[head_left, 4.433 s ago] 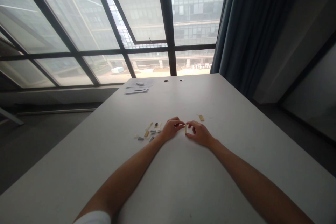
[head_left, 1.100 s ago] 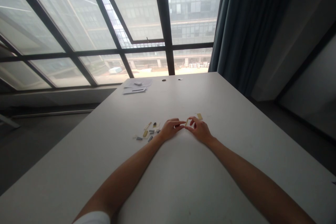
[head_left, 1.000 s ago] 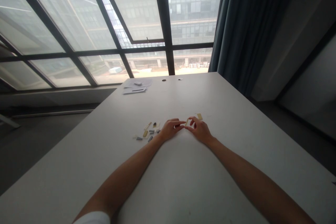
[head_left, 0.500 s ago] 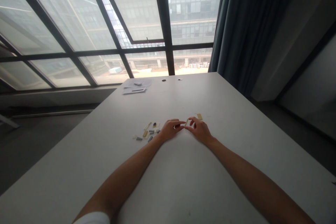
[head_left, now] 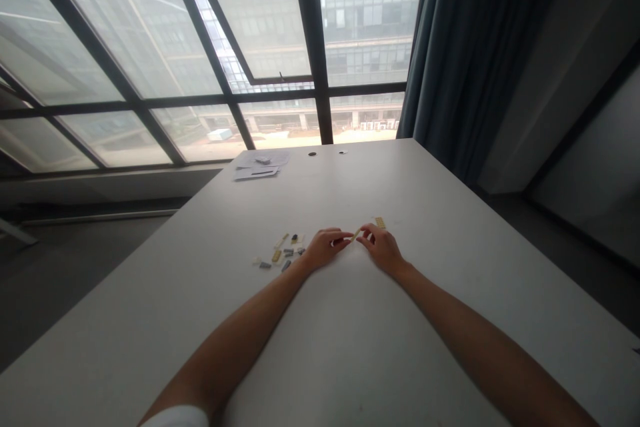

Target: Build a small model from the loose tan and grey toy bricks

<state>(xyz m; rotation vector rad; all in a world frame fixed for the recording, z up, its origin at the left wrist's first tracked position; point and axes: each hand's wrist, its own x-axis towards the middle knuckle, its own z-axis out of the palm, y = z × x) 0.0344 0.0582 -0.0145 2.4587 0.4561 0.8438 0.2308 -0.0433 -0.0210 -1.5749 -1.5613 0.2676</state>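
Observation:
A thin, pale yellow toy building piece (head_left: 355, 235) is held at a slant between my two hands, just above the table. My left hand (head_left: 326, 247) pinches its lower end between thumb and fingertips. On the upper end are the curled fingers of my right hand (head_left: 384, 248). Beyond the right hand lies a flat tan studded plate (head_left: 381, 222). Left of my left hand are loose pieces: a tan studded brick (head_left: 277, 255), a grey piece (head_left: 265, 265), another grey piece (head_left: 286, 266) and a round black part (head_left: 295, 237).
The white table (head_left: 320, 340) stretches toward the windows. Papers (head_left: 257, 167) lie at its far left corner. Two small round items (head_left: 313, 153) are near the far edge. A dark blue curtain (head_left: 465, 60) hangs at the right.
The yellow piece has tipped from nearly upright to a flatter slant between my fingers. My right thumb has shifted slightly away from my left fingertips. The loose pieces have not moved.

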